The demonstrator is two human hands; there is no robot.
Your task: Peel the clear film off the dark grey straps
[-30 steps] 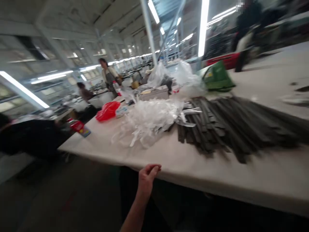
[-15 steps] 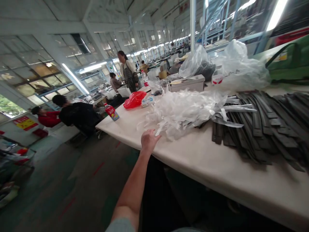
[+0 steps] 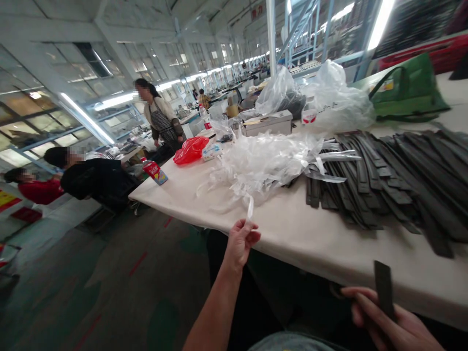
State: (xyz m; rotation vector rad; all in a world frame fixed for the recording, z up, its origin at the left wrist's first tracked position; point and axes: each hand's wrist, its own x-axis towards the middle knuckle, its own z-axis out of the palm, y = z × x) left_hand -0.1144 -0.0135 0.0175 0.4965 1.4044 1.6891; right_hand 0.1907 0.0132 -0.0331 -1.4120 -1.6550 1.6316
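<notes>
A narrow, translucent white plastic strip point(image 3: 250, 209) rises from the pinched-together thumb and fingers of your left hand point(image 3: 241, 242), over the near edge of the pale table point(image 3: 285, 231), its far end beside a tangled heap of filmy white plastic point(image 3: 270, 161). Your right hand point(image 3: 402, 329), lower and in front of the edge, has its fingers clamped on a flat, dark grey strip point(image 3: 383, 285). More dark, flat strips point(image 3: 387, 180) lie piled right of the plastic.

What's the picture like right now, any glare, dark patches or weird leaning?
Head view: ceiling lamps glare white; also head view: plastic strips shine, space under the table sinks into darkness, and windows at left lean.
</notes>
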